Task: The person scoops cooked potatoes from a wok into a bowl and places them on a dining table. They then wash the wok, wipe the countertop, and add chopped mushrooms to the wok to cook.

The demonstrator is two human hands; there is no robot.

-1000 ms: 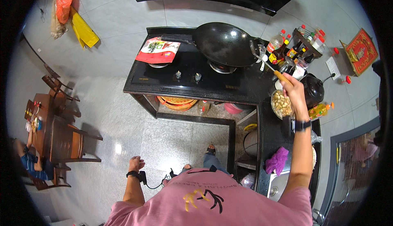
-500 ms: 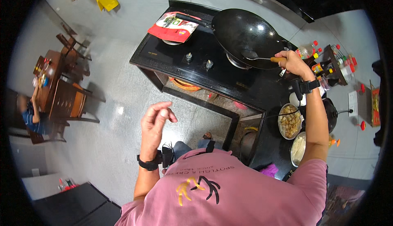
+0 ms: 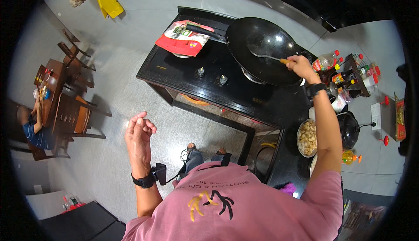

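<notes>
Right hand [image 3: 301, 68] gripping one ladle [image 3: 272, 58] in one wok [image 3: 264, 40], left hand [image 3: 138, 138] half-open, empty

Two hands were in view, a left hand [image 3: 138, 138] and a right hand [image 3: 302, 68], each with one wristband [image 3: 315, 89] behind it. At the right hand were one wok [image 3: 264, 42] and one tan-handled utensil [image 3: 267, 57]. Beyond and between the hands were two knobs [image 3: 223, 79] and one packet [image 3: 185, 42]. Nearer the body than the right hand stood one bowl of chopped pieces [image 3: 298, 142] and one black pot [image 3: 348, 129].
</notes>
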